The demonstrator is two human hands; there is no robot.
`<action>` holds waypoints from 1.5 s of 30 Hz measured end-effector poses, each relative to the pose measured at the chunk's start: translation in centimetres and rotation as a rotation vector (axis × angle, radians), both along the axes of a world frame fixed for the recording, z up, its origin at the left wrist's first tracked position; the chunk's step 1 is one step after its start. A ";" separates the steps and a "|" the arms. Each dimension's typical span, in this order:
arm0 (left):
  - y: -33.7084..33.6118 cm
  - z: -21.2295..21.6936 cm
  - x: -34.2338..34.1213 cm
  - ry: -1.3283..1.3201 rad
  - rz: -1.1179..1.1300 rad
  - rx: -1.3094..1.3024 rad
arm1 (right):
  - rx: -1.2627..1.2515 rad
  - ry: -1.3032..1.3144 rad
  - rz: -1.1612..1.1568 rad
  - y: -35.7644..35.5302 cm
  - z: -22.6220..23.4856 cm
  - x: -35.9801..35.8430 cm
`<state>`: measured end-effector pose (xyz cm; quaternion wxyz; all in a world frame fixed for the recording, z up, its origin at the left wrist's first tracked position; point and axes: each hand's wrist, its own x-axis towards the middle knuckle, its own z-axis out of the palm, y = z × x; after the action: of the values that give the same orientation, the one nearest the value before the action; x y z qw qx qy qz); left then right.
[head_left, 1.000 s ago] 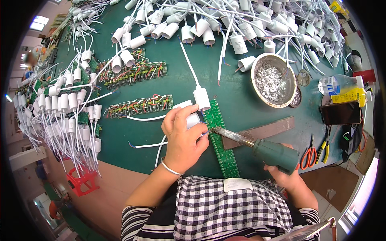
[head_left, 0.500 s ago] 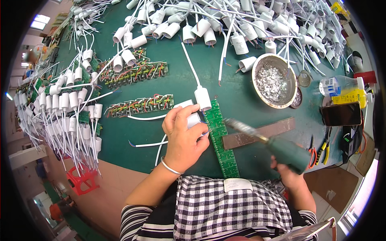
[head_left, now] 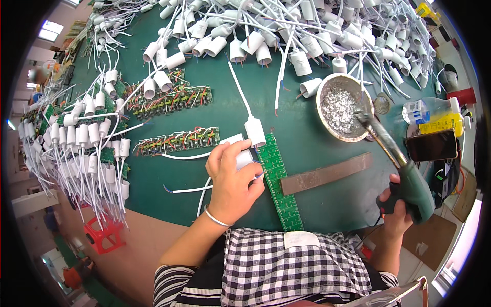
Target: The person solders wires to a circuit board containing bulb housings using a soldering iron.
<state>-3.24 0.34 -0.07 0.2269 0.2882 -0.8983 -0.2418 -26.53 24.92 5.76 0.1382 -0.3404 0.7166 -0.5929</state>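
- Green desk (head_left: pixel 332 204) carries a probably brittle circuit strip (head_left: pixel 278 179): hold edges.
- My left fingers (head_left: pixel 232 148) pinch a likely flexible wire (head_left: pixel 260 175).
- My right fingers (head_left: pixel 384 195) clasp a heavy-looking soldering gun (head_left: pixel 417 192), rightly low.

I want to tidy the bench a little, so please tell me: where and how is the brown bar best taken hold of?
Probably by the right end of the brown bar, coming from the right and pinching across its narrow width. It lies flat, and that end is clear of the green circuit strip, close to its left end.
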 end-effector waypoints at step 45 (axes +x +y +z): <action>0.0 -0.5 0.2 0.047 -0.040 -0.111 | 0.495 -0.289 0.511 -4.1 -0.8 0.0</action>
<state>-3.02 0.34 -0.55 0.2588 0.2514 -0.9103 -0.2028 -26.54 20.80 4.94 0.4589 -0.3774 0.7033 -0.3903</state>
